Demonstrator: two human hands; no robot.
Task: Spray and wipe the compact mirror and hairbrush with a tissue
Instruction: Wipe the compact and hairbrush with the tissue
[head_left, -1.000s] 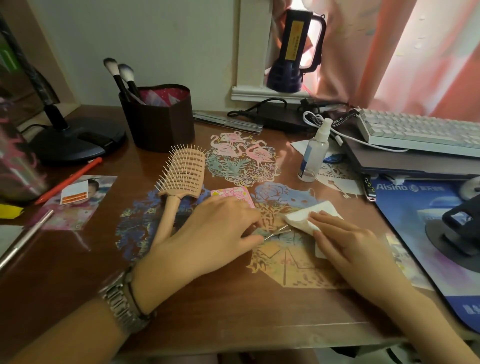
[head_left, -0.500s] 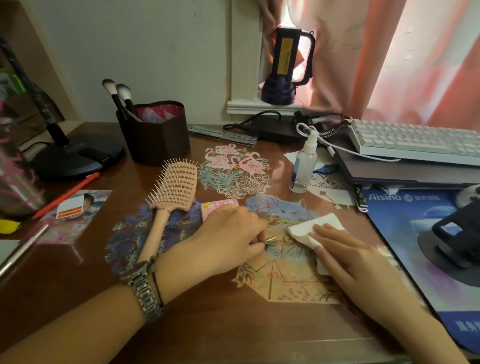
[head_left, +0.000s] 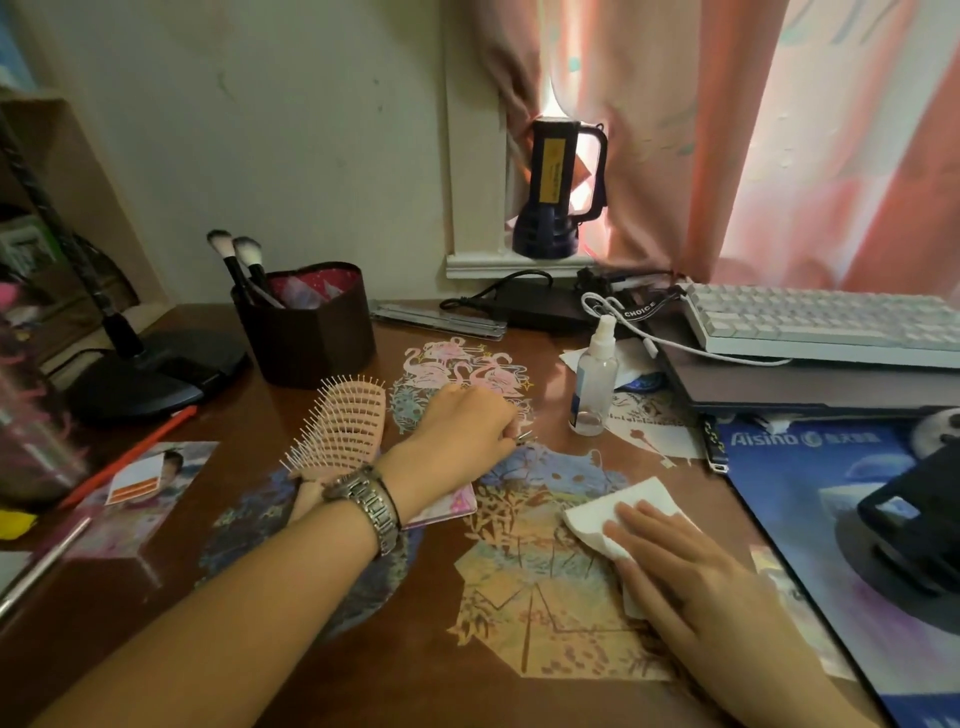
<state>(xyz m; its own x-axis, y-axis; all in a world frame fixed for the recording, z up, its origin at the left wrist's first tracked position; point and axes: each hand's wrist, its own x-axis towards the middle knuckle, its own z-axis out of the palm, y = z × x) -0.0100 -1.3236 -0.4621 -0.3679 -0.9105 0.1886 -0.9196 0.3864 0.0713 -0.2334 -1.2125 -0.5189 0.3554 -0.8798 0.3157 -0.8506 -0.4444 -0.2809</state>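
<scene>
On the tabletop (head_left: 156, 597), the left hand (head_left: 457, 426) is pinching a small metal piece near the spray bottle (head_left: 592, 384), above the pink compact mirror (head_left: 447, 506) beside the hairbrush (head_left: 348, 426). The right hand (head_left: 691, 577) is lying flat, pinning the tissue (head_left: 613, 506); freeing the left first should ease spraying.

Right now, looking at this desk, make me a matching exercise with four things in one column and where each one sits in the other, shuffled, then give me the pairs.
Things:
1. spray bottle
2. tissue
3. hairbrush
4. makeup brushes

Places:
A. standing in the dark cup
B. flat under the right hand
C. upright in front of the keyboard
D. lying bristles up beside the left hand

Pairs: 1-C, 2-B, 3-D, 4-A
</scene>
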